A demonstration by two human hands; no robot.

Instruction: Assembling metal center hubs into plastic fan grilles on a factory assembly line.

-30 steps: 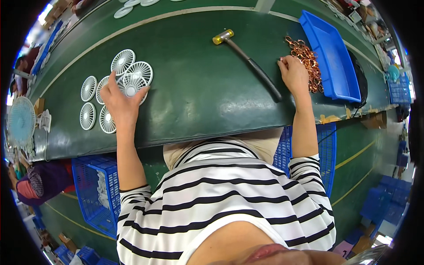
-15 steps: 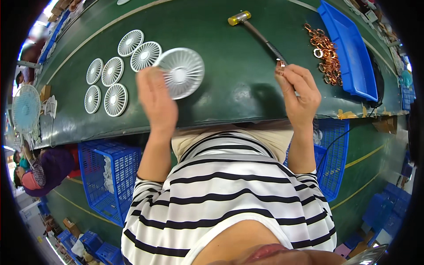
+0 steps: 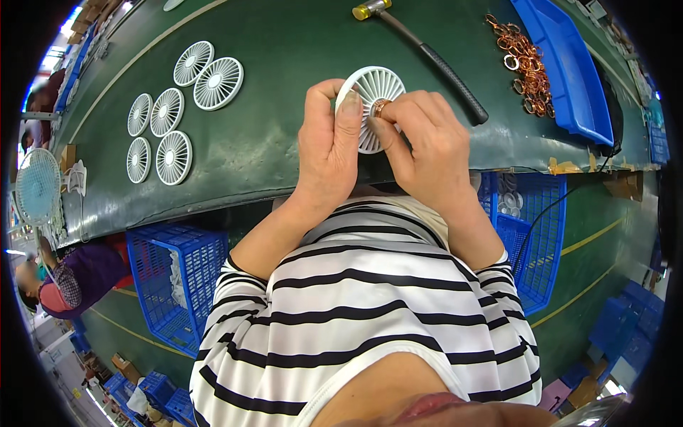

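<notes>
My left hand (image 3: 329, 142) grips a round white fan grille (image 3: 373, 85) by its left rim, thumb across the front. The grille is tilted up above the table near its front edge. With thumb and fingers pinched, my right hand (image 3: 425, 142) holds a copper-coloured ring (image 3: 379, 108) against the middle of the grille. My fingers partly cover the ring, so I cannot tell whether it is seated. Just right of my hands lies a hammer (image 3: 441, 67) with a yellow head and black grip. Several more white grilles (image 3: 173, 158) lie flat on the left.
Copper-coloured rings (image 3: 525, 67) lie heaped beside a blue tray (image 3: 569, 78) at the right of the green table (image 3: 277, 64). Blue baskets stand below the table edge, one at the left (image 3: 178, 285) and one at the right (image 3: 544, 242). Another person (image 3: 78, 281) sits far left.
Both hands have come together in front of me. My left hand has brought the grille to the right, and my right hand has carried the ring left to its centre.
</notes>
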